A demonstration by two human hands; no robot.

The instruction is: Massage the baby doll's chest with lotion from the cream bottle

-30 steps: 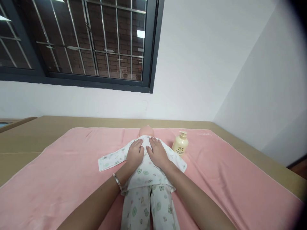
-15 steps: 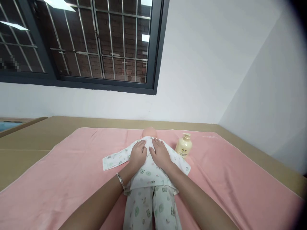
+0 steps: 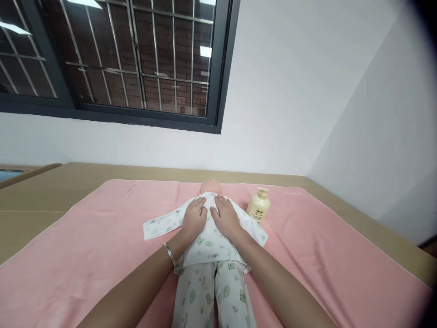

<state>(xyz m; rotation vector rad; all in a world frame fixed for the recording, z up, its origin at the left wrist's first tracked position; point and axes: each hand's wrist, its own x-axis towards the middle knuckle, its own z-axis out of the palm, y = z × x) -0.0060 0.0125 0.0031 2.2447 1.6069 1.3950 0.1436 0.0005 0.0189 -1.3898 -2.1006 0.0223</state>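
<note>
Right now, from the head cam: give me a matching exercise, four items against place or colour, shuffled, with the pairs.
Column one:
1. left hand
2. pump bottle
3. towel
4. bracelet

Column two:
A. pink, spread under the doll
B. flat on the doll's chest, beside the right hand
C. on the left wrist
D. cream, upright on the pink cloth, right of the doll's head

Pairs: 1-B, 2-D, 3-A, 4-C

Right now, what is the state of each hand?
Left hand: open, flat on the doll's shirt.
Right hand: open, flat on the same shirt.
</note>
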